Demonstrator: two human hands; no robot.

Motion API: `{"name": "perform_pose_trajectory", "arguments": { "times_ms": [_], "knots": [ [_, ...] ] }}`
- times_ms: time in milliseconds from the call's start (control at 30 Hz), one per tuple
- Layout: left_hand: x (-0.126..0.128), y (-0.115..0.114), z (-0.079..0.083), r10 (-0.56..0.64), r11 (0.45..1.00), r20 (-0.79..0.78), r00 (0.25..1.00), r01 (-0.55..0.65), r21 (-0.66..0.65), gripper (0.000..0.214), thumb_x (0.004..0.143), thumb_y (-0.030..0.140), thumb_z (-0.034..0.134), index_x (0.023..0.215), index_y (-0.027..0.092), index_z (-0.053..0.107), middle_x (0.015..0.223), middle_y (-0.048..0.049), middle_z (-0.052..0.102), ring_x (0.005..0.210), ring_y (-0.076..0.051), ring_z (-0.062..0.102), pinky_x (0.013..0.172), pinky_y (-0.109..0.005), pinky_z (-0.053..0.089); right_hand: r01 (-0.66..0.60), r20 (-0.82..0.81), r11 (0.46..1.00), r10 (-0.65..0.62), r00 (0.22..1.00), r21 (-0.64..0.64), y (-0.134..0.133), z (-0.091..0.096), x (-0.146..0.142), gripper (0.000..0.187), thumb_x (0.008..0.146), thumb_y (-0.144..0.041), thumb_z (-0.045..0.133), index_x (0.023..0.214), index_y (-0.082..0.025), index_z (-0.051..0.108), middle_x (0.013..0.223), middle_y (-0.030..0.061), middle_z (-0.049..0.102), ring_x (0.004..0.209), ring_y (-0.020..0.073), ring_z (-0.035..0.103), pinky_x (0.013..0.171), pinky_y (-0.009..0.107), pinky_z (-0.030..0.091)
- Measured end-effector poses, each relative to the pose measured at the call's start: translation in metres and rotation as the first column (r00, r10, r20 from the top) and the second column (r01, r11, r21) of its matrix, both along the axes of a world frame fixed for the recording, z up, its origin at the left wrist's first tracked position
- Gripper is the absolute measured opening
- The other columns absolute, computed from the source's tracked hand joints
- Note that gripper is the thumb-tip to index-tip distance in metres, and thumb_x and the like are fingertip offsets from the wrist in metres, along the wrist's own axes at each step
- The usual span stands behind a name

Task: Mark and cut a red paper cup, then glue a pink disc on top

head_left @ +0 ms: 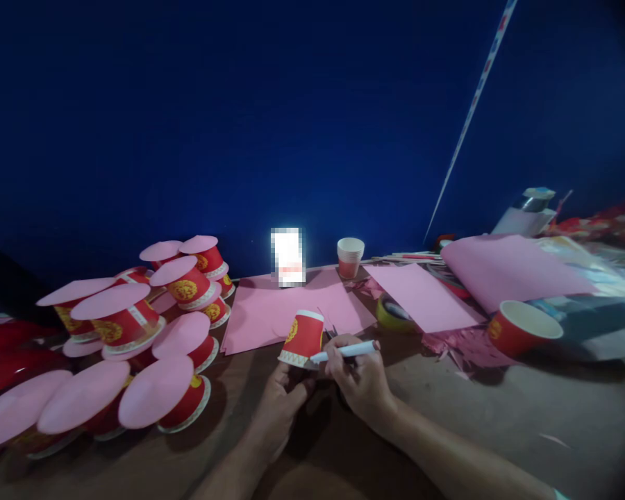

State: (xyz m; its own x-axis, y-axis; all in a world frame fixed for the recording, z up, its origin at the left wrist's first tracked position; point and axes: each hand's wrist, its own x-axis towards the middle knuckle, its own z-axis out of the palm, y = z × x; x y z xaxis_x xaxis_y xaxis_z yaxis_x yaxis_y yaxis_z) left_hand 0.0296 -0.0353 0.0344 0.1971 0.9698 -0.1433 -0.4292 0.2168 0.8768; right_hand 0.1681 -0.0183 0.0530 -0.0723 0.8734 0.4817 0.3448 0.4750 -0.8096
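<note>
My left hand (287, 396) grips a red paper cup (308, 335) by its rim, upside down, over the front middle of the table. The cup has a gold emblem and a patterned band around its rim. Closed around a white marker pen (350, 351), my right hand (358, 378) is just to the cup's right. The pen's tip points left and appears to meet the cup near its banded edge. Behind the cup lie sheets of pink paper (260, 312).
Several red cups with pink cone tops (156, 396) stand stacked at left. A bright phone-like screen (287, 257) and nested cups (350, 257) are at the back. On the right are another red cup (515, 337), a tape roll (390, 312), pink scraps (469, 347) and more pink paper (515, 267).
</note>
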Motion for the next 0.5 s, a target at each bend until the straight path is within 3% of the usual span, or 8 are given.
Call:
{"name": "perform_pose_trajectory", "arguments": {
  "times_ms": [500],
  "knots": [
    [-0.0002, -0.0005, 0.0015, -0.003, 1.000, 0.005, 1.000, 0.003, -0.021, 0.045, 0.066, 0.016, 0.067, 0.110, 0.021, 0.058, 0.108, -0.0058, 0.066, 0.105, -0.022, 0.058, 0.093, -0.034, 0.042, 0.011, -0.001, 1.000, -0.011, 1.000, -0.002, 0.0005, -0.0005, 0.0005, 0.019, 0.086, -0.025, 0.045, 0.074, -0.017, 0.058, 0.059, 0.0005, 0.059, 0.053, 0.0113, 0.054, 0.054, 0.021, 0.042]
  ]
}}
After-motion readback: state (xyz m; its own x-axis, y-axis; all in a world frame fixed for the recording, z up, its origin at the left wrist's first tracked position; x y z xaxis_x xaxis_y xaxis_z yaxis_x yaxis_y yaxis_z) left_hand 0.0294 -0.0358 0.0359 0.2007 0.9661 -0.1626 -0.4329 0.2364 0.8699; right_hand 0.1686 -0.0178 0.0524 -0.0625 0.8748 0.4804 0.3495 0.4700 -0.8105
